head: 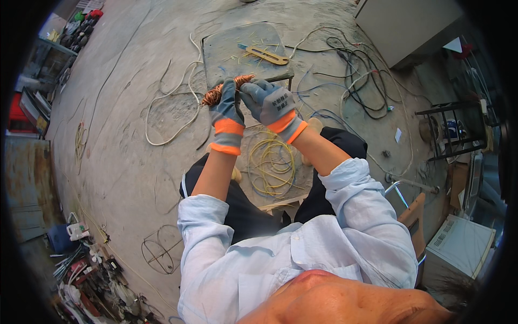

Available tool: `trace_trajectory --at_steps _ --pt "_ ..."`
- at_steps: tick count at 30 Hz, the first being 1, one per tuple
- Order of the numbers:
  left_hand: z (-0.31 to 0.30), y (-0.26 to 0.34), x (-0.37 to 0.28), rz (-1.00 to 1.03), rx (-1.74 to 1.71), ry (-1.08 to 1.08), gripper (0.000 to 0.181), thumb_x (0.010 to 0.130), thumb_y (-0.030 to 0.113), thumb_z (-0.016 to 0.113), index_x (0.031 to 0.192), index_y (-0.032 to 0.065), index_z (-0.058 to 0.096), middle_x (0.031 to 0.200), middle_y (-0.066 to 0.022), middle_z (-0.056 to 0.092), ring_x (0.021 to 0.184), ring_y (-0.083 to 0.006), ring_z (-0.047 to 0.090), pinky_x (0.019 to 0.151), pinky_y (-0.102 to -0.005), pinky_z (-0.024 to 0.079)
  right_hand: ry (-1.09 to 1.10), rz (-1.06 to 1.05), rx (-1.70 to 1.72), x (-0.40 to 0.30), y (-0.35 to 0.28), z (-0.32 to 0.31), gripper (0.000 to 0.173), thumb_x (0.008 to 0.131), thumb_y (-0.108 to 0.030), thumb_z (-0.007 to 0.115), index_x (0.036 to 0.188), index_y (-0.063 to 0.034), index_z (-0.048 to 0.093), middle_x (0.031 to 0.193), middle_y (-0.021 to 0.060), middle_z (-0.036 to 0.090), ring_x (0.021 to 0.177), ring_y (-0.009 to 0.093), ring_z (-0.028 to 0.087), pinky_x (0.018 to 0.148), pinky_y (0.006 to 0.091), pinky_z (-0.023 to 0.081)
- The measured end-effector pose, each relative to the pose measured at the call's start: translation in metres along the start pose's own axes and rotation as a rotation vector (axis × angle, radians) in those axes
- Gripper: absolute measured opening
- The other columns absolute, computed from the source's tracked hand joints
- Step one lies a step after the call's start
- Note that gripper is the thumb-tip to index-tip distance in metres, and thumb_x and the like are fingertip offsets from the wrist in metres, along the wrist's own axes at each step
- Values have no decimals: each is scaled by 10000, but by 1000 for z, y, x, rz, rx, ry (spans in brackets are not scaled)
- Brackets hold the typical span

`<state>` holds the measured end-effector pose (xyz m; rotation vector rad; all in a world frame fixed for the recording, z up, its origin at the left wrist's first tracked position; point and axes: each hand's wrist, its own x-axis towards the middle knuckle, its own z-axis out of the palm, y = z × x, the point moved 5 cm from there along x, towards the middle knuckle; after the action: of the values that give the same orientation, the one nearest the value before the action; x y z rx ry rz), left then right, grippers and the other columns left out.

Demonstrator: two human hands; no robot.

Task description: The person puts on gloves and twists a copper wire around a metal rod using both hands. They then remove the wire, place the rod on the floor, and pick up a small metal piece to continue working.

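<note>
A twisted bundle of bare copper wire (213,96) is held at the near edge of a low, dark-topped stool (226,44). My left hand (227,106), in a grey and orange work glove, is wrapped around the bundle's middle. With gloved fingers, my right hand (269,101) grips it near its far right end, partly hiding it. On the stool top lies a yellow-handled utility knife (267,55) with its blade out to the left. Scraps of yellow wire insulation (253,35) are scattered around it.
Coiled yellow wire (270,162) lies on the floor between my legs. Black cables (364,81) tangle at the right, and a white rope (151,117) loops left of the stool. A black metal rack (455,139) stands far right. Piled scrap (93,279) fills the lower left.
</note>
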<state>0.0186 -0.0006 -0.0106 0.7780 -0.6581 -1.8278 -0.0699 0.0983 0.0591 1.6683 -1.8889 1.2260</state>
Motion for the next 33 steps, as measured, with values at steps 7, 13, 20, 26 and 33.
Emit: trace_trajectory --at_steps 7,13,20,26,33 --pt "13 1 -9 -66 155 -231 255 905 257 629 986 15 619 871 -78 664 717 -165 630 636 -238 508 -218 1236 1392 -36 24 63 144 800 -156 753 856 -42 685 777 6 667 661 87 594 565 232 464" --pt "11 -15 11 -128 103 -359 446 915 417 568 1069 2 620 944 -107 683 829 -209 645 761 -305 515 -126 813 1039 -20 29 38 230 772 -205 772 900 -36 685 807 65 694 714 133 621 656 259 502" --pt "43 -4 -13 -221 94 -458 495 949 444 482 1091 -4 637 1112 -118 648 998 -212 608 918 -321 453 55 435 435 0 19 -32 425 738 -244 774 1082 -58 608 962 100 653 773 209 646 731 301 528" --pt "102 -15 -89 -409 -32 -732 604 975 526 340 1188 14 578 1175 -85 609 1083 -207 542 993 -362 395 282 263 403 -14 -4 -107 411 753 -133 724 1117 -44 555 1019 108 621 863 207 639 733 309 529" --pt "144 -32 -191 -916 -200 -749 646 866 587 551 1239 64 488 1197 -81 526 1102 -218 509 1005 -346 384 342 100 267 -39 -18 -198 404 774 -70 676 1151 -41 533 1009 114 624 904 244 639 808 345 513"
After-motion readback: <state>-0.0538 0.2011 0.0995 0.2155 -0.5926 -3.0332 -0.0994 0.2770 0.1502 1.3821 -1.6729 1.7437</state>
